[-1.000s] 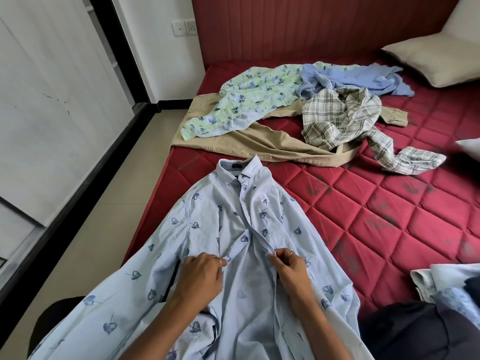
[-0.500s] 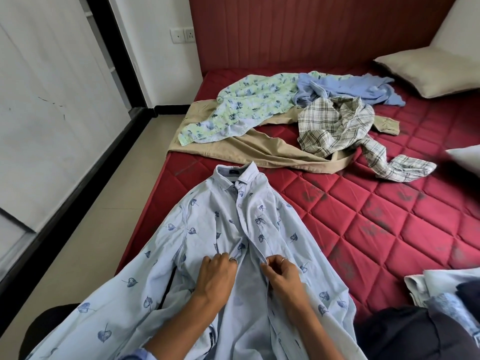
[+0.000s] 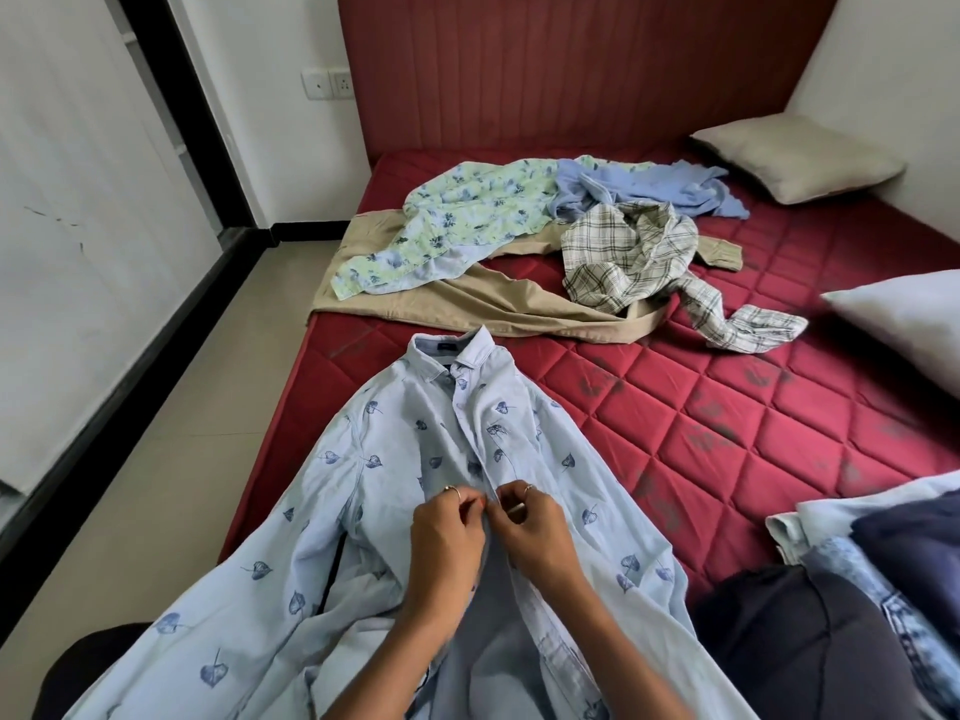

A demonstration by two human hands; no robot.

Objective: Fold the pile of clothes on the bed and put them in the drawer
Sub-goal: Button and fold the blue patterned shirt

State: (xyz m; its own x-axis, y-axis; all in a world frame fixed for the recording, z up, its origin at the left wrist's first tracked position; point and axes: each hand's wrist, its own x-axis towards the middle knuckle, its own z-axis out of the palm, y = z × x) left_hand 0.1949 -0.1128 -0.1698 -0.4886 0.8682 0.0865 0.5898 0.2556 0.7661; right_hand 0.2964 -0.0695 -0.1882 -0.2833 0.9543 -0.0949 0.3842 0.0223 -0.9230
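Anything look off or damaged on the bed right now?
Yes: the red quilted mattress shows dark smudged stains across several diamond panels, right of the light blue leaf-print shirt. The clothes themselves look undamaged.

Lower hem of the leaf-print shirt [image 3: 415, 459] cut off by the bottom edge, placket under both hands' fingers [image 3: 470, 509] hidden, tan trousers [image 3: 483, 304] partly buried under other clothes, right-hand stack of clothes [image 3: 883, 553] cropped, white pillow [image 3: 904, 324] cropped

Bare red mattress [image 3: 727, 433] is lying open to my right; the heaped clothes [image 3: 545, 252] are blocking the bed's far side.
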